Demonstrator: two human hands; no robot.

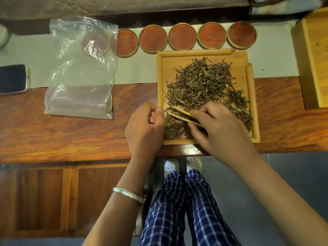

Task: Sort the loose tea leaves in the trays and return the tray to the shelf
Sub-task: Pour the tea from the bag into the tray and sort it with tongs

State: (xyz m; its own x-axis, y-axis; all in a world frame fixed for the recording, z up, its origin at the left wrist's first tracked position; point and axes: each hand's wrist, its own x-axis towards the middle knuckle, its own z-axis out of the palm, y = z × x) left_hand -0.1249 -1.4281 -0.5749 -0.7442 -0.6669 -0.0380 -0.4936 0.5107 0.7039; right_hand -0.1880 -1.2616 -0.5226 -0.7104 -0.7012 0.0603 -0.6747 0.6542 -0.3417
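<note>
A square light-wood tray (pixel 253 103) lies on the wooden table, filled with a spread of dark loose tea leaves (pixel 204 82). My right hand (pixel 220 128) rests over the tray's near edge and grips bamboo tweezers (pixel 179 113), whose tips point left into the leaves at the near-left corner. My left hand (pixel 144 126) is curled against the tray's left rim, thumb on the rim, fingers closed; I cannot tell whether it holds any leaves.
A clear plastic bag (pixel 81 68) lies left of the tray. Several round wood-topped tins (pixel 182 37) line the far side. A phone (pixel 13 79) sits at the left edge, a light wooden box (pixel 314 64) at the right. The table's near edge runs under my wrists.
</note>
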